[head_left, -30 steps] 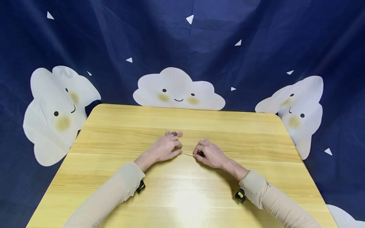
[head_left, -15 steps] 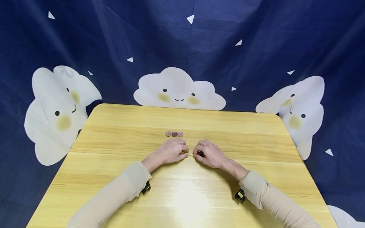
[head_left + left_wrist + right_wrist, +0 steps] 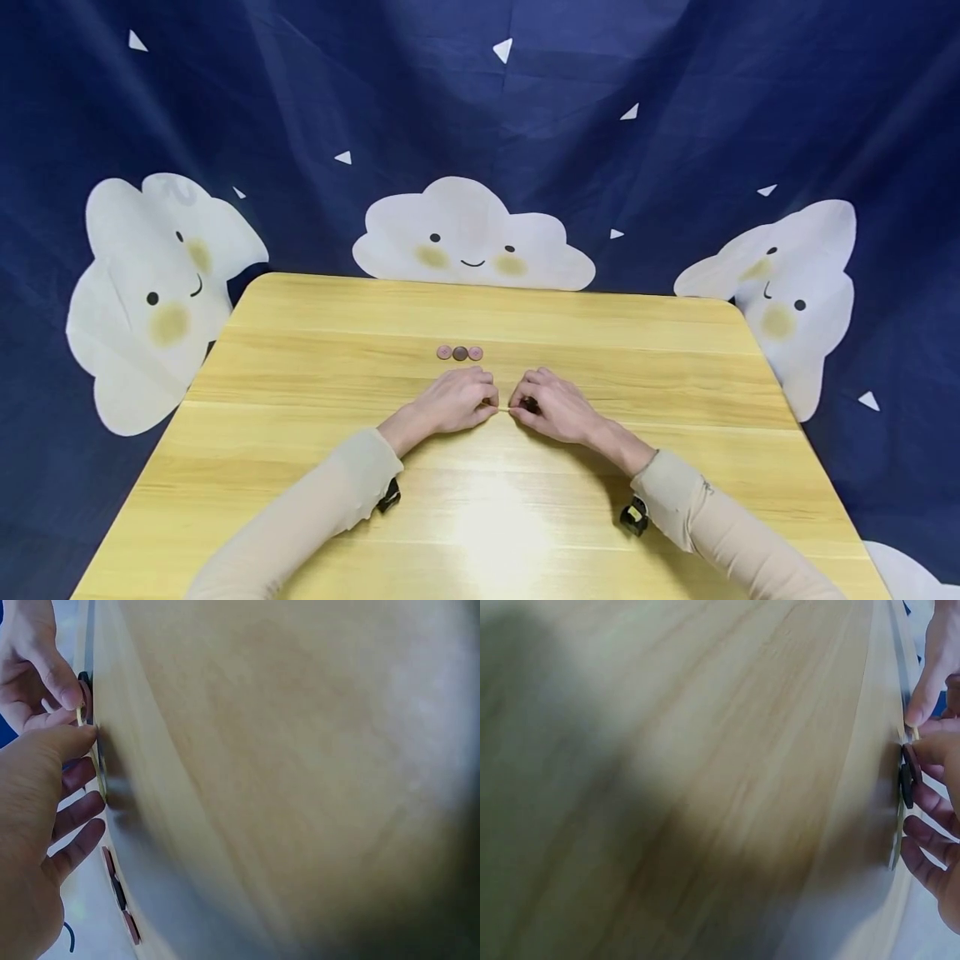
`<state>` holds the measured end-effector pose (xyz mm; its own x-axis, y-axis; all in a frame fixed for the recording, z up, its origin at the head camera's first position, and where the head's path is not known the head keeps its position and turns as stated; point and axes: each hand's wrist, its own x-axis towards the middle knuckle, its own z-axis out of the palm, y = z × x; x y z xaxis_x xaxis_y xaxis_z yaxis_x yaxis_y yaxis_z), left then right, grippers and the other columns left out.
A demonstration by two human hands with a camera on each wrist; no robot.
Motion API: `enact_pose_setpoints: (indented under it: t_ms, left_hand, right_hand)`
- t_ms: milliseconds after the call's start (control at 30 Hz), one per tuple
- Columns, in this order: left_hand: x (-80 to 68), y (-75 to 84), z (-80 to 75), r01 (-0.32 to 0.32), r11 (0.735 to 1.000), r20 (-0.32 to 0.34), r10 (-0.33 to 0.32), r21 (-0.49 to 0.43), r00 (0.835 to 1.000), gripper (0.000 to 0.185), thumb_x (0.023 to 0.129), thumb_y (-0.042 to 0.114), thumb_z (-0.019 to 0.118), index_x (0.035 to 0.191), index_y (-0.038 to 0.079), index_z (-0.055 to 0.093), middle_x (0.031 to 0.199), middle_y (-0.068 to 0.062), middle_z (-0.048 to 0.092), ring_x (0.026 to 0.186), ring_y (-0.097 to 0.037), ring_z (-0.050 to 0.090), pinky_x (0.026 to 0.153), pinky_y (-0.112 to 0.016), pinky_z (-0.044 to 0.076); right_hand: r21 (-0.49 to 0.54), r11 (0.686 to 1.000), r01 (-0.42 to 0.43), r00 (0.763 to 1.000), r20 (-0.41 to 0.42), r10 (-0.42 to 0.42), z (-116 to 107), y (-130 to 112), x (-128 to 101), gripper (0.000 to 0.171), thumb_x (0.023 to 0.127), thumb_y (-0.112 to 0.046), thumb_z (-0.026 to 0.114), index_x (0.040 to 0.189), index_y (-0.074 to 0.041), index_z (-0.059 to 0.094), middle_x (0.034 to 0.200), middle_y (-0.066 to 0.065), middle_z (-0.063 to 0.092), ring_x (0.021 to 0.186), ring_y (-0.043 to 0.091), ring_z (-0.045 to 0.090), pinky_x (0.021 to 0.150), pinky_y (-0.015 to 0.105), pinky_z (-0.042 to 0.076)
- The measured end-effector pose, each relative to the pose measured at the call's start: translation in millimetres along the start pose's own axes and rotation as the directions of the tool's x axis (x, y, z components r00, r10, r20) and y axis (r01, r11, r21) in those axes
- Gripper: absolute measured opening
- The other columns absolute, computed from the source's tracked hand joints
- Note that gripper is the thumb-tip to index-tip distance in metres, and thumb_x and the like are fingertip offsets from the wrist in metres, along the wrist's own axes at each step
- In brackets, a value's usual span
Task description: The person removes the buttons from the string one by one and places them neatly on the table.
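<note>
On the yellow wooden table (image 3: 300, 350) my two hands meet near the middle. My left hand (image 3: 491, 402) pinches one end of a thin pale strand (image 3: 502, 409). My right hand (image 3: 517, 404) pinches the other end and holds a small dark button (image 3: 528, 406) under its curled fingers. In the left wrist view my left hand (image 3: 84, 748) is by the strand (image 3: 97, 769), with the dark button (image 3: 83, 677) at the right hand's fingertips. The right wrist view shows the dark button (image 3: 907, 782) standing on edge against my right hand (image 3: 924, 759).
Three small brownish-pink buttons (image 3: 460, 353) lie in a row just beyond my hands, also in the left wrist view (image 3: 120, 900). A dark blue cloth with white cloud faces (image 3: 472, 237) hangs behind the table's far edge.
My left hand has slid to the right along the strand toward the right hand, so less strand shows between them. The right hand has stayed in place.
</note>
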<state>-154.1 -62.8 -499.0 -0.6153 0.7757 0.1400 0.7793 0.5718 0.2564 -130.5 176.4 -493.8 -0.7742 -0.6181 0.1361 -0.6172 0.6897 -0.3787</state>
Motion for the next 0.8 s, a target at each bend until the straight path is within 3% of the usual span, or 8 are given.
enact_pose_setpoints:
  t_ms: [533,800]
  left_hand:
    - [-2.6,-1.9,0.8,0.011,1.0,-0.001,-0.011,-0.004,1.0,0.006,0.095,0.025,0.076,0.089,0.022,0.076,0.09,0.008,0.069,0.082,-0.008,0.062,0.077,-0.025,0.056]
    - [-3.7,-2.3,1.0,0.007,1.0,-0.014,-0.007,0.003,1.0,0.007,0.095,0.025,0.076,0.088,0.023,0.076,0.087,0.009,0.068,0.083,-0.009,0.057,0.075,-0.025,0.052]
  right_hand:
    - [0.007,0.997,-0.082,0.994,0.077,0.082,-15,12,-6,0.027,0.093,-0.044,0.079,0.113,-0.026,0.077,0.107,-0.007,0.07,0.099,0.012,0.06,0.081,0.029,0.05]
    - [-0.033,0.998,-0.06,0.996,0.069,0.062,-13,18,-11,0.036,0.089,-0.044,0.082,0.117,-0.022,0.077,0.106,-0.007,0.068,0.096,0.01,0.057,0.079,0.028,0.051]
